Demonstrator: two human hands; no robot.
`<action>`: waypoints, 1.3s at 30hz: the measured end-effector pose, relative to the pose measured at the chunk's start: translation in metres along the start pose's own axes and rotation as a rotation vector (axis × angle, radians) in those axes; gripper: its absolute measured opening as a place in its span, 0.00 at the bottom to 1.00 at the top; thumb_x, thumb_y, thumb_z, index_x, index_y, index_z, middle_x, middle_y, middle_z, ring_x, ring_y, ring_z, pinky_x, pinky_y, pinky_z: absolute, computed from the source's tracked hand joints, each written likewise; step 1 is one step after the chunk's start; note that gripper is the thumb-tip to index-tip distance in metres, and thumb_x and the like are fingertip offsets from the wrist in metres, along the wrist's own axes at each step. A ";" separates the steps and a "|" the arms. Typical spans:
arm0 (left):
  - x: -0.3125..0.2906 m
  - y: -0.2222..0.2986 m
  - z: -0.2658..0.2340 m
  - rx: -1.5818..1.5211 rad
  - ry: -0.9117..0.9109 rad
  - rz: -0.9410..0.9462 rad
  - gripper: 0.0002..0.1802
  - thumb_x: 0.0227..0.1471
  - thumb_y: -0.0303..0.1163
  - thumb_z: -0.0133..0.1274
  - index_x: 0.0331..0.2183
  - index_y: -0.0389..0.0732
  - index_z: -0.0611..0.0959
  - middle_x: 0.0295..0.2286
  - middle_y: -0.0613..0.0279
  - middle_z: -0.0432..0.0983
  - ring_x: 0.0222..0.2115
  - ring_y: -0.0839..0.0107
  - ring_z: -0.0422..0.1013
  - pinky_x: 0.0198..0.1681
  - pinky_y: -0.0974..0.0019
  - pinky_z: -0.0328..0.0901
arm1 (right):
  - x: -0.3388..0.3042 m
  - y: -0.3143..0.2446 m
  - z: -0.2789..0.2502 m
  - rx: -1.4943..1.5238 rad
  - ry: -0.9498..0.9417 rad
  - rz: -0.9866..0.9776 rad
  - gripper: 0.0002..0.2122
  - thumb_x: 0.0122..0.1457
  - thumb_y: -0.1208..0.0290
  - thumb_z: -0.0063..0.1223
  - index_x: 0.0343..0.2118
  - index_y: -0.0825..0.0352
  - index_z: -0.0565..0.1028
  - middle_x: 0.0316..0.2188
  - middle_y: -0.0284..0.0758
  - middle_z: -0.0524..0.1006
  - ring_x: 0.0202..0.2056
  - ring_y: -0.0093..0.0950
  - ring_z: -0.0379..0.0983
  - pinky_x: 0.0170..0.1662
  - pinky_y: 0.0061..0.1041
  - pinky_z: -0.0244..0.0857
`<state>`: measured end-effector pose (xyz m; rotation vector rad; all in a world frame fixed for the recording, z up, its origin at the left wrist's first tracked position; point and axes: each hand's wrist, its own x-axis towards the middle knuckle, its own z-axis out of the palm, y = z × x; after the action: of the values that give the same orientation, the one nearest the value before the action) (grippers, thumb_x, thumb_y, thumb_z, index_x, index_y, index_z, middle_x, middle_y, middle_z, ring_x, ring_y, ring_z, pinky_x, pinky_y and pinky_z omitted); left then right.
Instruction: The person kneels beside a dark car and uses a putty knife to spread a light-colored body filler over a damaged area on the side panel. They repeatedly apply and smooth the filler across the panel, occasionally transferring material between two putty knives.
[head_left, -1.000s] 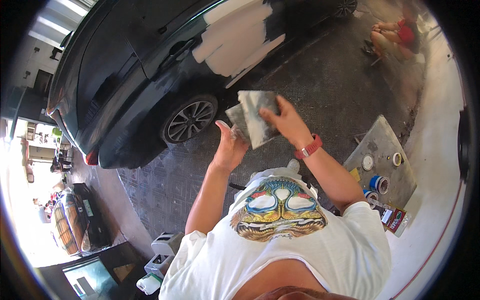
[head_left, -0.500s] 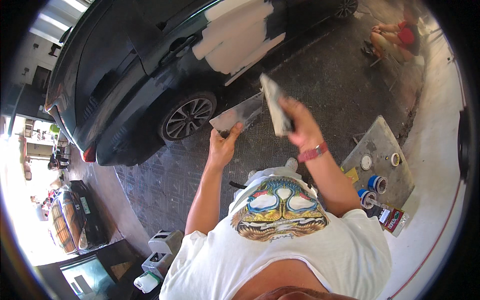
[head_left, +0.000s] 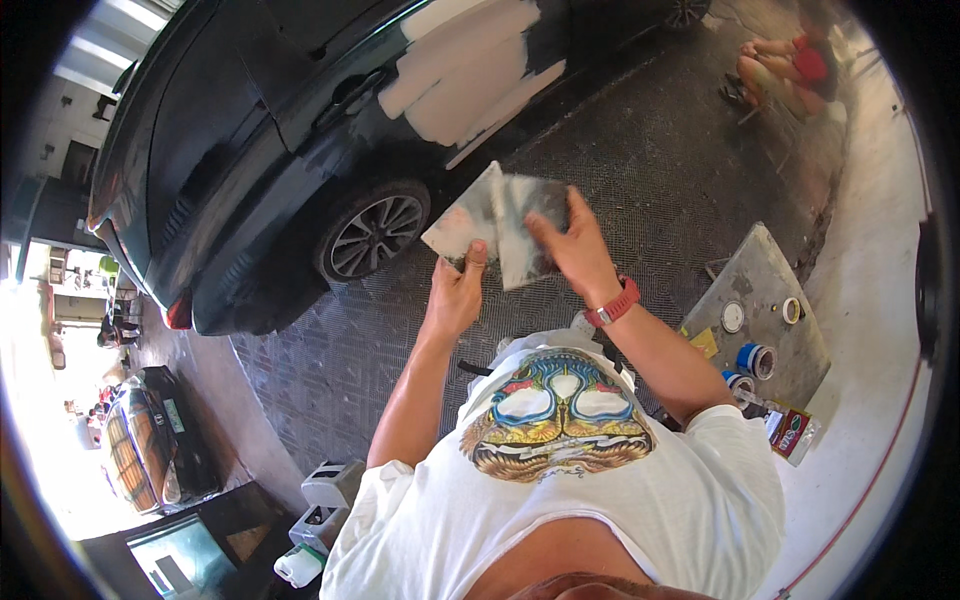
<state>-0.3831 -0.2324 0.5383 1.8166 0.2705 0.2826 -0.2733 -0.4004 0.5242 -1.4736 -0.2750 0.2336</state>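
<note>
My left hand (head_left: 459, 292) grips a flat, smeared filler spreader (head_left: 461, 222), thumb on its upper face. In my right hand (head_left: 582, 255) is a second flat spreader (head_left: 518, 245), its blade coated with pale paste along the left edge. That edge lies against or just over the right side of the left spreader; whether they touch I cannot tell. The right fingers are spread over the blade and slightly blurred. Beyond both hands stands a dark car (head_left: 230, 150), with a broad pale filler patch (head_left: 465, 75) on its door and a wheel (head_left: 376, 235) nearest my left hand.
At right, a low grey board (head_left: 775, 290) holds blue-and-white round containers (head_left: 757, 361), a round lid (head_left: 732, 317) and a red packet (head_left: 790, 432). A seated person (head_left: 790, 75) is at the far right. Grey plastic containers (head_left: 325, 505) stand lower left; the floor (head_left: 310, 370) is textured.
My right hand has turned its spreader from a tilted, nearly edge-on pose to face up, bringing it left against or over the left one. The left spreader has shifted slightly and turned.
</note>
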 end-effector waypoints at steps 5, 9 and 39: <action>-0.001 0.013 0.004 0.002 -0.001 0.024 0.31 0.70 0.48 0.46 0.59 0.30 0.71 0.55 0.54 0.72 0.56 0.67 0.65 0.62 0.63 0.57 | 0.015 -0.001 -0.003 0.241 0.154 0.108 0.25 0.59 0.67 0.65 0.53 0.79 0.70 0.49 0.47 0.78 0.50 0.33 0.76 0.57 0.32 0.67; 0.004 0.010 -0.003 0.024 -0.067 -0.057 0.30 0.70 0.48 0.46 0.58 0.29 0.72 0.54 0.53 0.74 0.55 0.66 0.67 0.61 0.63 0.58 | 0.010 0.019 -0.005 -0.173 -0.074 -0.043 0.25 0.59 0.67 0.65 0.53 0.79 0.70 0.49 0.47 0.78 0.51 0.35 0.76 0.56 0.32 0.68; 0.011 0.031 -0.010 -0.050 -0.114 0.062 0.31 0.68 0.48 0.51 0.57 0.31 0.73 0.51 0.57 0.74 0.53 0.68 0.66 0.59 0.62 0.60 | 0.064 -0.029 -0.014 -0.095 -0.056 -0.061 0.21 0.57 0.67 0.65 0.48 0.74 0.73 0.45 0.49 0.80 0.48 0.35 0.77 0.54 0.35 0.69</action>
<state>-0.3749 -0.2277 0.5715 1.7867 0.1264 0.2266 -0.2084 -0.3952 0.5543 -1.5513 -0.3799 0.2154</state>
